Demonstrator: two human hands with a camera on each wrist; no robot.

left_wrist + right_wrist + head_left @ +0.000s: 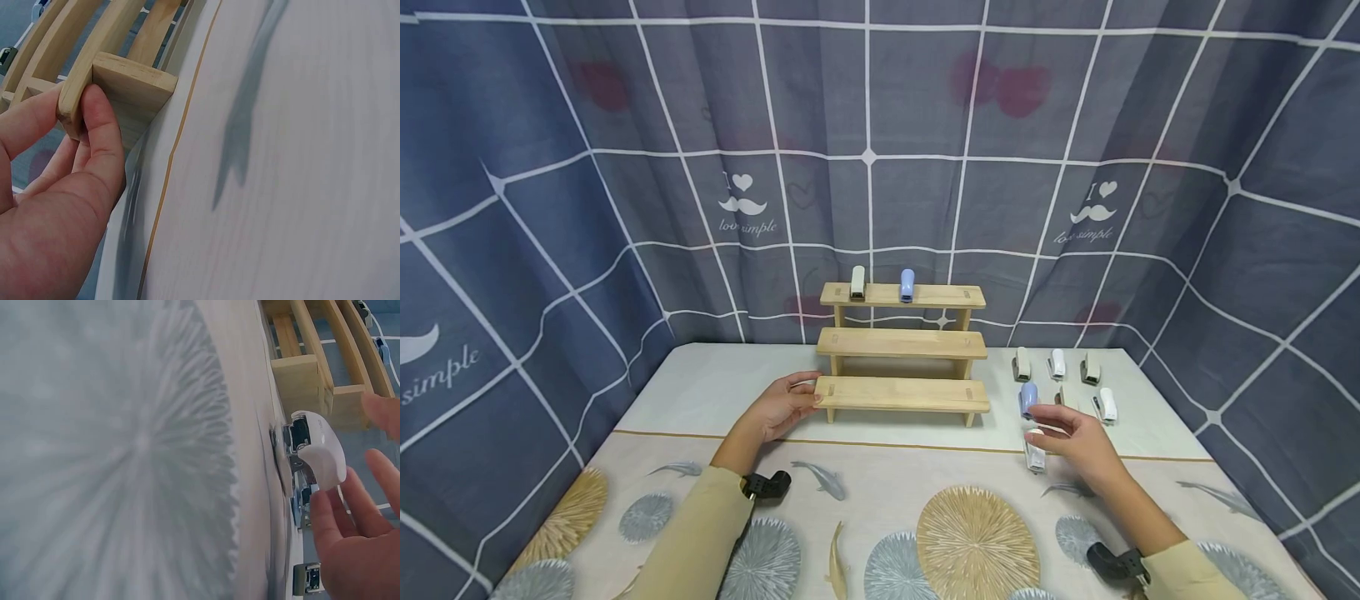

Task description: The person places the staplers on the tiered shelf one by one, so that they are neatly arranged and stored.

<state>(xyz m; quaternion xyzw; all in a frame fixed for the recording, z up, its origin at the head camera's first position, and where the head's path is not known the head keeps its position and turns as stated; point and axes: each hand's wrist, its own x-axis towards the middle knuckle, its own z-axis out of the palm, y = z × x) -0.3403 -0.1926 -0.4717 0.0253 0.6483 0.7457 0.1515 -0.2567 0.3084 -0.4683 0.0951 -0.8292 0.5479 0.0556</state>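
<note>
My left hand (781, 407) pinches the left end of the lowest board of a three-tier wooden shelf (902, 393), thumb on one face and fingers on the other in the left wrist view. Over on the right, my right hand (1075, 435) is around the near staplers with thumb and fingers spread apart. Its fingertips come right up to a white mini stapler (325, 453), which stands on the table. Just behind that is a blue mini stapler (1027, 395), partly overlapped by the fingers in the head view. A beige stapler (1062, 398) is half hidden behind the hand.
On the top tier stand a beige stapler (857, 283) and a blue stapler (907, 285). Several more white and beige staplers, including a white one (1106, 406), stand right of the shelf. A patterned cloth (820, 550) covers the table front; a checked curtain (917, 200) hangs behind.
</note>
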